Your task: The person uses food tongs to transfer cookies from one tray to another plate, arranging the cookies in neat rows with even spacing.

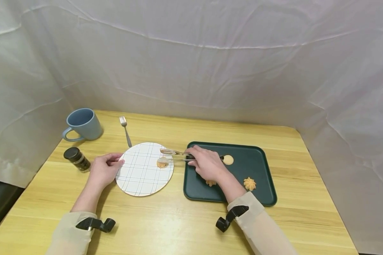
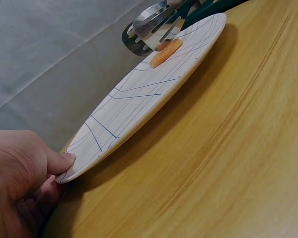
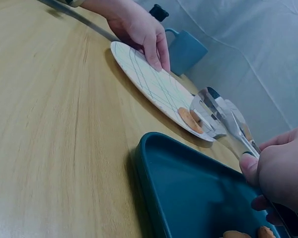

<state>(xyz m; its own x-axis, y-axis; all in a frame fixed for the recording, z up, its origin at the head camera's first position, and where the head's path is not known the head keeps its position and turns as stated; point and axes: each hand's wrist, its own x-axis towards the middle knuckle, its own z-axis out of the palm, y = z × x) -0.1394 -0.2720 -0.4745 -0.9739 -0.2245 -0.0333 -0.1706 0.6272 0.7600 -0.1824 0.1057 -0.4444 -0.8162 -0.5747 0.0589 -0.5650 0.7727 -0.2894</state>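
Observation:
A white plate (image 1: 140, 177) (image 2: 139, 94) (image 3: 144, 74) with blue grid lines lies on the wooden table. My left hand (image 1: 104, 168) (image 2: 20, 183) (image 3: 141, 29) pinches its left rim, thumb on top. A round biscuit (image 1: 162, 164) (image 2: 166, 51) (image 3: 189, 119) rests on the plate's right side. My right hand (image 1: 207, 163) (image 3: 280, 171) grips metal tongs (image 1: 173, 156) (image 2: 146, 29) (image 3: 213, 111) whose open tips sit at the biscuit. A dark green tray (image 1: 258, 170) (image 3: 188, 193) beside the plate holds a round biscuit (image 1: 228, 159) and two piped ones (image 1: 249, 183).
A blue mug (image 1: 83, 124) (image 3: 186, 49) stands at the back left, a fork (image 1: 126, 131) beside it. A dark-lidded spice jar (image 1: 77, 159) lies left of my left hand. White cloth walls surround the table on three sides.

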